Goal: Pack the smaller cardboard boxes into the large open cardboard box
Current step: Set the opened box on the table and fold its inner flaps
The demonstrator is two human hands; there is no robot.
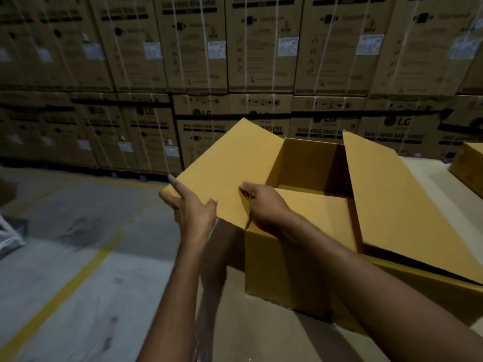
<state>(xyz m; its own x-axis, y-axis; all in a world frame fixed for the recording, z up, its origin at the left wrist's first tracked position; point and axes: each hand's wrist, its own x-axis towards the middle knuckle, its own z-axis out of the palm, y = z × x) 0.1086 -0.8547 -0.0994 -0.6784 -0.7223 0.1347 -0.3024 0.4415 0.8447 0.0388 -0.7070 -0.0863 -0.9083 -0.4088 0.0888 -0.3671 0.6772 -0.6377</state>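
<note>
The large open cardboard box (pixel 282 270) stands on a pale counter (pixel 261 338), close to the counter's left edge, with its near corner turned toward the camera. Its left flap (pixel 235 163) is raised and slopes up and outward. The right flap (pixel 397 205) leans out over the box's right side, and the near flap (pixel 313 207) lies folded inward over part of the opening. Past it the inside shows bare cardboard walls in shadow.

The left hand (pixel 192 210) grips the left flap at its near outer corner, with the thumb on top of the cardboard, the fingers wrapped beneath and the index finger stretched along the edge. The right hand (pixel 266 207) sits at the same flap's near edge, just where it meets the near flap. Its fingers are curled against the cardboard, but whether they pinch it or only press on it I cannot tell.

A smaller cardboard box (pixel 467 165) sits on the counter at the far right, well apart from the large one and cut off by the frame. Behind everything rises a wall of stacked washing machine cartons (pixel 261 48), strapped with white bands. To the left lies a grey concrete floor (pixel 78 218) marked by a yellow line (pixel 65 288).
</note>
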